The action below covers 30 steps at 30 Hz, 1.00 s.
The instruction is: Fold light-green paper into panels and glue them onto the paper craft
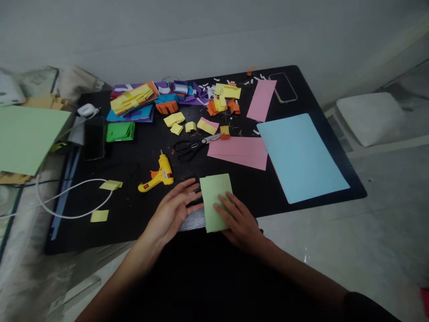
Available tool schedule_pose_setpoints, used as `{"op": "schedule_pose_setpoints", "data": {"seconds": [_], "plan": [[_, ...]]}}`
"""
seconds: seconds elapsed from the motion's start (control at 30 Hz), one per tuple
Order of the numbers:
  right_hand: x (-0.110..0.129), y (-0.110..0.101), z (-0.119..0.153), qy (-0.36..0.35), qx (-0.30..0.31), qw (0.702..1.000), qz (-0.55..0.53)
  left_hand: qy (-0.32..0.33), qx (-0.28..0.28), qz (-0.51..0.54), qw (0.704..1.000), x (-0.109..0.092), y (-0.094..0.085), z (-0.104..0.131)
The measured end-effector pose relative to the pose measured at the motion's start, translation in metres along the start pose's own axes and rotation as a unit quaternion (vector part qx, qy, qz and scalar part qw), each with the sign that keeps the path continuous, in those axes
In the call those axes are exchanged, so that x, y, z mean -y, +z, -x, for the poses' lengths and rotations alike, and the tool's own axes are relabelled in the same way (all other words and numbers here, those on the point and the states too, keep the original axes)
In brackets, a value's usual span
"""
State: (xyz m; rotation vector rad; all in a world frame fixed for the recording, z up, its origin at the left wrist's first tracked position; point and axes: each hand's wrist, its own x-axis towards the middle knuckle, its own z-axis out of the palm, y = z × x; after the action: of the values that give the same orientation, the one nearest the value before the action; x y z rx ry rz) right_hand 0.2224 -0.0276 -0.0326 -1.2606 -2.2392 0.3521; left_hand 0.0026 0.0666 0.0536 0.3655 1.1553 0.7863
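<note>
A light green piece of paper [211, 203], seemingly folded, is at the table's near edge in front of me. My right hand [241, 223] holds it from the right, fingers laid across its face and the thumb hidden. My left hand [172, 208] is at its left side with fingers apart, the tips close to the paper's edge. Beyond my left hand lies a yellow glue gun [162, 172]. Black-handled scissors [191, 146] rest farther back, their blades over pink paper strips [239, 150].
A stack of light blue sheets [301, 156] lies at the right, with a phone [286, 88] behind. Folded coloured papers [134, 100] and scraps [221, 100] cover the back. A green bundle [120, 131] and a white cable [72, 217] are at the left.
</note>
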Motion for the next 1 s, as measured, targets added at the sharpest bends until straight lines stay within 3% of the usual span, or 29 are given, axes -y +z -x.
{"op": "schedule_pose_setpoints", "data": {"seconds": [0.13, 0.2, 0.27, 0.3, 0.37, 0.47, 0.57, 0.7, 0.9, 1.0], "plan": [[0.001, -0.019, 0.0, 0.008, -0.074, 0.992, -0.106, -0.003, 0.041, -0.017, 0.999, -0.006, -0.012, -0.003], [0.002, -0.033, -0.008, 0.101, -0.109, 0.967, -0.206, 0.037, 0.031, -0.046, 0.998, -0.008, -0.018, -0.008], [0.001, -0.045, -0.021, 0.261, -0.147, 0.905, -0.303, 0.12, 0.006, -0.095, 0.988, -0.009, -0.021, -0.014], [0.0, -0.049, -0.028, 0.309, -0.143, 0.873, -0.35, 0.163, 0.0, -0.121, 0.979, -0.009, -0.021, -0.017], [-0.005, -0.053, -0.043, 0.325, -0.125, 0.816, -0.461, 0.213, 0.02, -0.16, 0.964, -0.01, -0.019, -0.021], [-0.012, -0.053, -0.059, 0.318, -0.074, 0.74, -0.588, 0.189, 0.089, -0.195, 0.958, -0.01, -0.012, -0.024], [-0.017, -0.051, -0.066, 0.309, -0.051, 0.705, -0.636, 0.171, 0.103, -0.227, 0.953, -0.01, -0.005, -0.021], [-0.021, -0.052, -0.072, 0.302, -0.039, 0.719, -0.624, 0.202, 0.072, -0.237, 0.948, -0.01, 0.0, -0.017], [-0.025, -0.05, -0.091, 0.274, -0.036, 0.791, -0.545, 0.212, 0.038, -0.158, 0.964, -0.005, 0.006, -0.027], [-0.03, -0.05, -0.102, 0.252, -0.041, 0.827, -0.502, 0.246, 0.009, -0.125, 0.961, -0.006, 0.006, -0.032]]}}
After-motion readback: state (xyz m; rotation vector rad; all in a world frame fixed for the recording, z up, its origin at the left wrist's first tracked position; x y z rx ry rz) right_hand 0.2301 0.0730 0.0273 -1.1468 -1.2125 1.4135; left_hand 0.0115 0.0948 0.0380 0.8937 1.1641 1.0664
